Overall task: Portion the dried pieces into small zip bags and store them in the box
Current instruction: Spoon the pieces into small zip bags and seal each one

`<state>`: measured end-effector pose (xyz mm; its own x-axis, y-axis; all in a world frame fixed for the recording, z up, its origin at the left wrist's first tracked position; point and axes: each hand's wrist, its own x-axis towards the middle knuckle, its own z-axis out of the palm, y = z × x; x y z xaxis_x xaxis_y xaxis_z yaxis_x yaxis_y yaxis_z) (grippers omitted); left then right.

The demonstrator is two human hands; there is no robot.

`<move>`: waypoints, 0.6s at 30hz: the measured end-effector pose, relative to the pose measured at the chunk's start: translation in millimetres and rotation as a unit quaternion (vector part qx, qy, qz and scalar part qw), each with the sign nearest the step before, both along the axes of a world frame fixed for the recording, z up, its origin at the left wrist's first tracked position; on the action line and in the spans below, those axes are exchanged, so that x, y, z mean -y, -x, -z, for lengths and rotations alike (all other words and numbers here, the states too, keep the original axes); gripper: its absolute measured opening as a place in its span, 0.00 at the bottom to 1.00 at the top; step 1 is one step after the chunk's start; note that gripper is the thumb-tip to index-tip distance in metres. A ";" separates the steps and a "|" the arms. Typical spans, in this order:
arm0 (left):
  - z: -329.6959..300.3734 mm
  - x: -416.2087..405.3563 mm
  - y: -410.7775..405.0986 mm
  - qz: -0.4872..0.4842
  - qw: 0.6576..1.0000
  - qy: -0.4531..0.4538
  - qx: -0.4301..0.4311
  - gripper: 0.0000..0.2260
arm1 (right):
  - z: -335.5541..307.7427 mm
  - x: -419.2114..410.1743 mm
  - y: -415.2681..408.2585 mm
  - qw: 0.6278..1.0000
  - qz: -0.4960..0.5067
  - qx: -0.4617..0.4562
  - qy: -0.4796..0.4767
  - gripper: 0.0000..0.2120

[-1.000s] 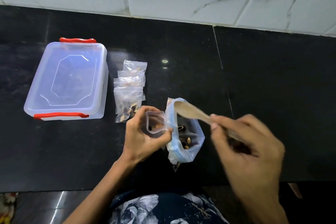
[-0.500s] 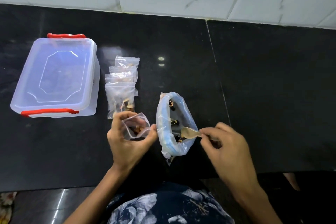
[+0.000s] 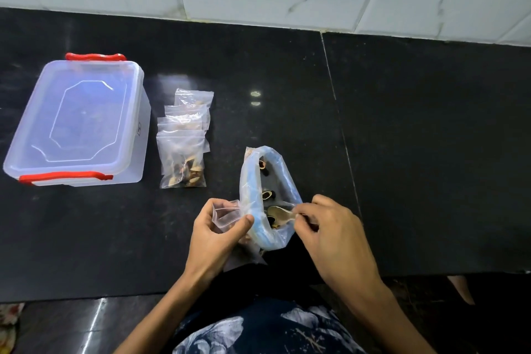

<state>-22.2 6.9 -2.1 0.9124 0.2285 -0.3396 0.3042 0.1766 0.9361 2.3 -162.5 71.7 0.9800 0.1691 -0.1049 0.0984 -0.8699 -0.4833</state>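
A small zip bag (image 3: 225, 214) is pinched in the left hand (image 3: 214, 234); a spoon (image 3: 280, 213) is gripped by the right hand (image 3: 334, 234) inside the open bag (image 3: 268, 195) of dried pieces (image 3: 267, 195). Filled bags (image 3: 184, 152) are stacked on the tabletop (image 3: 402, 152) beside the lidded box (image 3: 77, 121).

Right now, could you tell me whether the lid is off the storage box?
No, the clear lid sits closed on the box, with both red latches at its ends.
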 end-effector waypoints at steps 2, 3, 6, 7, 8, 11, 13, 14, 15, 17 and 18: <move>1.2 0.5 1.1 -0.014 1.000 0.006 -0.018 0.20 | -1.1 0.3 1.6 1.000 -0.021 -0.010 -0.003 0.09; 0.9 1.2 1.7 -0.018 0.999 0.012 -0.028 0.21 | -1.1 0.4 3.0 0.999 -0.030 -0.015 0.000 0.09; -2.0 6.8 1.6 -0.050 0.992 0.111 -0.043 0.22 | 0.7 1.6 3.8 0.999 -0.016 -0.033 -0.019 0.09; -2.7 10.0 1.0 -0.067 0.984 0.157 -0.044 0.20 | 2.0 2.5 2.6 0.999 -0.003 -0.039 -0.035 0.08; -3.7 13.2 0.8 -0.083 0.976 0.194 -0.047 0.18 | 3.9 4.0 0.3 0.997 0.014 -0.046 -0.053 0.08; -6.4 19.8 4.1 -0.107 0.961 0.246 -0.068 0.12 | 12.7 12.2 -9.9 0.980 0.095 -0.104 -0.138 0.07; -6.0 20.3 6.4 -0.104 0.959 0.256 -0.069 0.13 | 17.7 18.8 -13.0 0.960 0.134 -0.159 -0.185 0.06; -5.0 19.3 6.9 -0.106 0.959 0.256 -0.065 0.15 | 18.7 21.9 -12.3 0.954 0.144 -0.180 -0.193 0.06; -5.2 18.2 7.0 -0.111 0.959 0.253 -0.064 0.18 | 18.8 23.6 -10.6 0.952 0.144 -0.188 -0.193 0.06; -5.1 17.0 7.2 -0.115 0.961 0.243 -0.068 0.21 | 15.8 21.7 -3.1 0.964 0.122 -0.165 -0.170 0.06; -4.9 17.5 7.6 -0.110 0.962 0.240 -0.066 0.19 | 14.2 17.6 1.4 0.972 0.108 -0.145 -0.153 0.06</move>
